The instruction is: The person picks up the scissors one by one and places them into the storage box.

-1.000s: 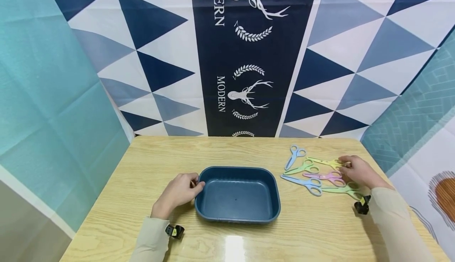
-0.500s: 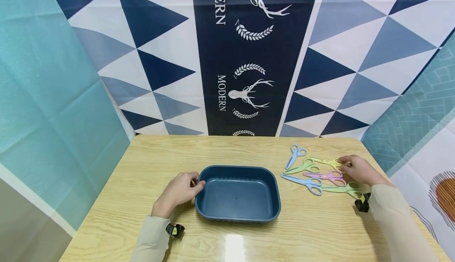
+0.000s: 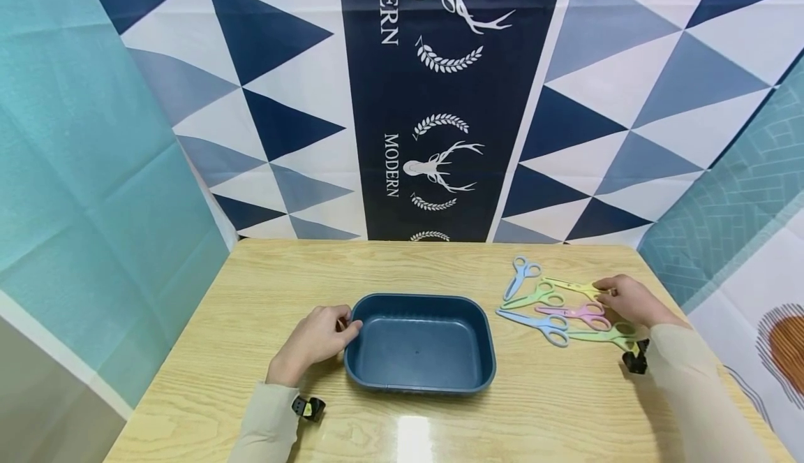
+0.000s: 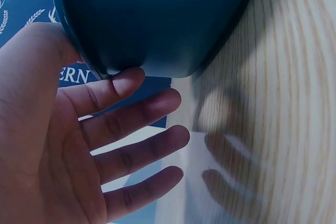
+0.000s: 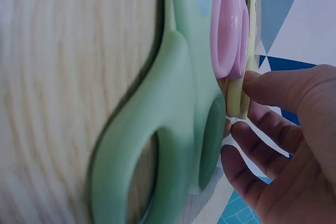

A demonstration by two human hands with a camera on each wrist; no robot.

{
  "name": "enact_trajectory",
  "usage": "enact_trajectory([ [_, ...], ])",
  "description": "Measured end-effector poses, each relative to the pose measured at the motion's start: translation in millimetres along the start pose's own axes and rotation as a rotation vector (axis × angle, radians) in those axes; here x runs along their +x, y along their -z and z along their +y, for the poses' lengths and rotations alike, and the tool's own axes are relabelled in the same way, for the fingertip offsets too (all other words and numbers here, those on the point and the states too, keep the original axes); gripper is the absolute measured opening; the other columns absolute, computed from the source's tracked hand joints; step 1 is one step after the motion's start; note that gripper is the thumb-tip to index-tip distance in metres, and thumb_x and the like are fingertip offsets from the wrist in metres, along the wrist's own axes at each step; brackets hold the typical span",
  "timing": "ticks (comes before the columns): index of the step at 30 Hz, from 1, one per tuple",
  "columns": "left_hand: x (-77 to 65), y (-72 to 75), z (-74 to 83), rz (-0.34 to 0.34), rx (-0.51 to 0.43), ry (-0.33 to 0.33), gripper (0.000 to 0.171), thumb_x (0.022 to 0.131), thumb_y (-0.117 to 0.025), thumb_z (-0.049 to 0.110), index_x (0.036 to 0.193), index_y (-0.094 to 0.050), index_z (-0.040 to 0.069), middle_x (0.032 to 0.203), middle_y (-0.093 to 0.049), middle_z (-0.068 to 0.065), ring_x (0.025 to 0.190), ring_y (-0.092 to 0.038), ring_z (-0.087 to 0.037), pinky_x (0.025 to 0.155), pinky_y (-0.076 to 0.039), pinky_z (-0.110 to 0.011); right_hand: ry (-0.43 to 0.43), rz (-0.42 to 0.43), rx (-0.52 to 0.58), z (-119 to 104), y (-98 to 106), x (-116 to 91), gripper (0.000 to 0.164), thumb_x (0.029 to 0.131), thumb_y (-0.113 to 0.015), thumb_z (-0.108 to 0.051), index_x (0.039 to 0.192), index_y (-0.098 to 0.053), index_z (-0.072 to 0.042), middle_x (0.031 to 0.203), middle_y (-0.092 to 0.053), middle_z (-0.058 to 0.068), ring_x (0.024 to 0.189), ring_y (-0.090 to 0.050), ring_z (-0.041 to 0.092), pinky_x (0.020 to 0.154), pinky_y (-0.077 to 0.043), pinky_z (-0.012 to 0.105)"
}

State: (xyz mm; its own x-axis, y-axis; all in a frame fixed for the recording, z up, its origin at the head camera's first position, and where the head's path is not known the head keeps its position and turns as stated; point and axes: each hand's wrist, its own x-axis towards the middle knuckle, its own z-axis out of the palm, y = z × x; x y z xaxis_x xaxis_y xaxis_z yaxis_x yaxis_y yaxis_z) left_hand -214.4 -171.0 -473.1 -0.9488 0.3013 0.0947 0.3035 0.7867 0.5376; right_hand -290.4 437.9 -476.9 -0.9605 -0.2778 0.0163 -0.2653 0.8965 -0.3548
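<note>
Shifted slightly leftward since the earlier head view, the right hand is at yellow scissors beyond pink ones, right of a dark-blue, round-cornered bin. Left wrist: the left hand pinches the bin's wall. Right wrist: thumb and fingers clamp a yellow handle (pale, smooth).

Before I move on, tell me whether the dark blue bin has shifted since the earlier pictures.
No: in the head view, the dark blue bin keeps its place relative to the table's back edge.
</note>
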Motion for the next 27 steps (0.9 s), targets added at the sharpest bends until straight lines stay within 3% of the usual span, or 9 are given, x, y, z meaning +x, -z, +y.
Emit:
enact_trajectory([
  [7, -0.1, -0.8, -1.3, 0.004, -0.008, -0.001, 0.025, 0.093, -0.059, 0.036, 0.07, -0.054, 0.026, 0.06, -0.055, 0.011, 0.051, -0.048, -0.006, 0.052, -0.04, -0.023, -0.008, 0.022, -0.002, 0.1, -2.0, 1.7, 0.03, 0.091, -0.06, -0.005, 0.114, -0.06, 0.015, 0.106, -0.063, 0.034, 0.093, -0.062, 0.045, 0.079, -0.049, 0.057],
  [15, 0.0, -1.0, -0.8, -0.02, -0.01, 0.014, 0.027, 0.094, -0.057, 0.036, 0.07, -0.053, 0.026, 0.058, -0.054, 0.01, 0.049, -0.048, -0.006, 0.051, -0.04, -0.024, -0.075, -0.009, 0.01, -1.5, -4.9, -0.8, 0.029, 0.09, -0.062, -0.005, 0.111, -0.06, 0.015, 0.1, -0.064, 0.03, 0.092, -0.062, 0.045, 0.077, -0.05, 0.055],
  [27, -0.5, -1.6, -1.0, -0.024, 0.0, -0.008, 0.026, 0.097, -0.054, 0.036, 0.073, -0.055, 0.025, 0.063, -0.054, 0.011, 0.054, -0.049, -0.006, 0.054, -0.041, -0.024, -0.1, -0.025, -0.025, -2.3, -1.2, 2.6, 0.022, 0.089, -0.06, 0.001, 0.105, -0.06, 0.016, 0.096, -0.064, 0.031, 0.091, -0.061, 0.047, 0.077, -0.05, 0.055],
])
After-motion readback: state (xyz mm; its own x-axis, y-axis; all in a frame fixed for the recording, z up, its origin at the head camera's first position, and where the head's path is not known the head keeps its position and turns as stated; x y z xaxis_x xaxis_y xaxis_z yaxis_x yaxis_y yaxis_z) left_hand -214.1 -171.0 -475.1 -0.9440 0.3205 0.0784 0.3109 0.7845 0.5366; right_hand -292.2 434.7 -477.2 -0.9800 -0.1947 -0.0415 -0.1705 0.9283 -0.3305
